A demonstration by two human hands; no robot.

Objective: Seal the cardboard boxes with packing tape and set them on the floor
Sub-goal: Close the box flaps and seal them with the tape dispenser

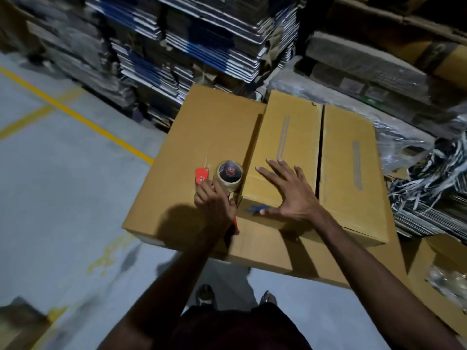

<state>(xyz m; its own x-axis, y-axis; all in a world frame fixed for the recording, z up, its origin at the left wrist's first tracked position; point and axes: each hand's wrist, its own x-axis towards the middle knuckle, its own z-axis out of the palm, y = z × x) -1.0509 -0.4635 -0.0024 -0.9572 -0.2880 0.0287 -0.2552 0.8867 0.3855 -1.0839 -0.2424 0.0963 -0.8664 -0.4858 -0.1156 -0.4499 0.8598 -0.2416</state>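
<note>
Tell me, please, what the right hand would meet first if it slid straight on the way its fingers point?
The right hand lies flat on the upper box, fingers pointing up-left. It would probably cross that box's left edge; beyond lies the lower box, though depth is unclear.

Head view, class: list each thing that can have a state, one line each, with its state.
Upper box: flaps closed, centre seam untaped.
Lower box: closed, upper box resting on it.
Tape dispenser: gripped, roll loaded.
Left hand: grips dispenser.
Right hand: flat, pressing upper box.
</note>
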